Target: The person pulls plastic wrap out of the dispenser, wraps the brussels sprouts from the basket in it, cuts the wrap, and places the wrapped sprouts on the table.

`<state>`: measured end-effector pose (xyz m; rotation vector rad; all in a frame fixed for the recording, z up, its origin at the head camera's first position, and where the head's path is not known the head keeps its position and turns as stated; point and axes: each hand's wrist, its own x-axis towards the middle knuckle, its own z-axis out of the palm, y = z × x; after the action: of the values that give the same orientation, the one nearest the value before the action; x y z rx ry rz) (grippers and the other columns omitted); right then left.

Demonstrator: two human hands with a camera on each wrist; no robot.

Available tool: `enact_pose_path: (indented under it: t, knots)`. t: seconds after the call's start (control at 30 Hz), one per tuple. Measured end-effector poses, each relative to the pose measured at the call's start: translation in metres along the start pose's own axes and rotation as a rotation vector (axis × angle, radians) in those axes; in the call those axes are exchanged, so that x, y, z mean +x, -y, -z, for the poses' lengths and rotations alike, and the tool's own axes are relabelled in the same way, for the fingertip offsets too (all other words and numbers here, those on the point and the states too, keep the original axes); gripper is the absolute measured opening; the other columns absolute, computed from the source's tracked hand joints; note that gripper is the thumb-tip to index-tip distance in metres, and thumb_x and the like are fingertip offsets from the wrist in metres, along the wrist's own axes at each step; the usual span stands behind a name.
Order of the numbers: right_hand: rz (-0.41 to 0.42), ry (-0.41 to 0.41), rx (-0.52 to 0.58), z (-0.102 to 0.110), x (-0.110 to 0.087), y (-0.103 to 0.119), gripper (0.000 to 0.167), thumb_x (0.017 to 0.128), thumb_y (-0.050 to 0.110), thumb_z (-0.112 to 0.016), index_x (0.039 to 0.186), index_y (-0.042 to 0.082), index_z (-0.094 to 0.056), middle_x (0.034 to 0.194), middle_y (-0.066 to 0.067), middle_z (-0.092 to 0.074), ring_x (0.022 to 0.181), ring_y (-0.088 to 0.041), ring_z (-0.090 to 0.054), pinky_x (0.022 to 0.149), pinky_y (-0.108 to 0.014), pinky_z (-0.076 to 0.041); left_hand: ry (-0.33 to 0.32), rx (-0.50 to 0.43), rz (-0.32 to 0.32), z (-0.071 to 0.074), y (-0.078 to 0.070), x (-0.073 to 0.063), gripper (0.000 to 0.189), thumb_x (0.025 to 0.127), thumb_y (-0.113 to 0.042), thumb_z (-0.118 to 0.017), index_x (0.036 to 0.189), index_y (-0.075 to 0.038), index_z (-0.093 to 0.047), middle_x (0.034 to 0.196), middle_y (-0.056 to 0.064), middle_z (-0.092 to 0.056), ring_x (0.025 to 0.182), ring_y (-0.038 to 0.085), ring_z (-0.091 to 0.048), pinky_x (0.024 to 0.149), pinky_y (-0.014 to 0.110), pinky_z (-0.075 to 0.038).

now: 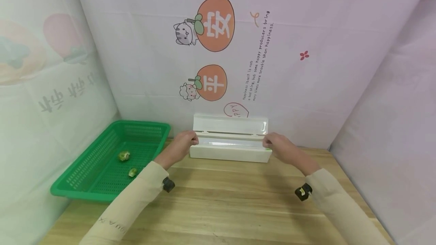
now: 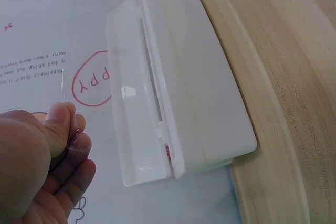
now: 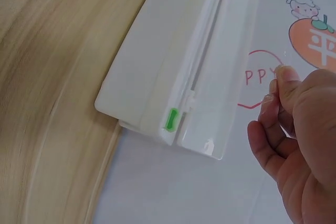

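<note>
A white cling film dispenser (image 1: pixel 231 153) stands at the back of the table with its lid (image 1: pixel 229 124) raised. Clear cling film (image 1: pixel 231 143) stretches between the two hands above the box. At the left end, the left hand (image 1: pixel 184 141) pinches the film's edge between thumb and index finger; the left wrist view shows this hand (image 2: pixel 39 156) with the see-through film at its fingertips. The right hand (image 1: pixel 280 146) pinches the other corner of the film, and its remaining fingers are curled in the right wrist view. A green slider (image 3: pixel 171 119) sits at the dispenser's right end.
A green plastic basket (image 1: pixel 86 196) stands on the left of the wooden table (image 1: pixel 221 203). Two small yellow-green vegetable pieces (image 1: pixel 124 156) lie inside it. A printed white cloth (image 1: pixel 146 59) hangs behind the dispenser, with more cloth at both sides.
</note>
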<state>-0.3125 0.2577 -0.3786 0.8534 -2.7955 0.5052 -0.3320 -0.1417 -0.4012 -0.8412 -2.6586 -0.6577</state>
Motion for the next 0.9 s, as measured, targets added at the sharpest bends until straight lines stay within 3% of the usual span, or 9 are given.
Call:
enact_pose_path:
  t: [0.2, 0.4, 0.57, 0.9]
  knots:
    - [0.049, -0.012, -0.021, 0.009, -0.010, 0.012, 0.016, 0.103, -0.005, -0.059, 0.091, 0.007, -0.056, 0.089, -0.002, -0.055, 0.084, -0.014, -0.049, 0.069, -0.026, -0.048, -0.042, 0.021, -0.079, 0.007, -0.005, -0.011, 0.011, 0.103, -0.010, -0.065, 0.092, -0.005, -0.067, 0.086, 0.005, -0.067, 0.082, 0.014, -0.058, 0.073, 0.029, -0.057]
    - [0.064, -0.015, -0.036, 0.015, -0.018, 0.018, 0.018, 0.102, -0.004, -0.060, 0.091, 0.009, -0.054, 0.089, 0.001, -0.054, 0.083, -0.012, -0.048, 0.067, -0.025, -0.046, -0.066, 0.034, -0.113, 0.013, -0.010, -0.018, 0.011, 0.102, -0.008, -0.066, 0.091, -0.007, -0.065, 0.085, 0.002, -0.066, 0.083, 0.013, -0.059, 0.074, 0.029, -0.058]
    - [0.098, -0.040, -0.049, 0.020, -0.027, 0.028, 0.015, 0.101, -0.003, -0.063, 0.094, 0.009, -0.058, 0.091, 0.001, -0.059, 0.085, -0.011, -0.052, 0.071, -0.027, -0.052, -0.106, 0.053, -0.152, 0.019, -0.014, -0.026, 0.008, 0.101, -0.008, -0.068, 0.093, -0.007, -0.066, 0.088, 0.002, -0.067, 0.086, 0.017, -0.064, 0.077, 0.033, -0.060]
    - [0.150, -0.073, -0.088, 0.027, -0.040, 0.043, 0.018, 0.099, -0.004, -0.066, 0.092, 0.010, -0.058, 0.086, 0.005, -0.054, 0.082, -0.008, -0.047, 0.068, -0.026, -0.049, -0.123, 0.072, -0.175, 0.028, -0.024, -0.041, 0.005, 0.099, -0.008, -0.069, 0.095, -0.006, -0.066, 0.087, 0.002, -0.066, 0.083, 0.014, -0.060, 0.075, 0.028, -0.059]
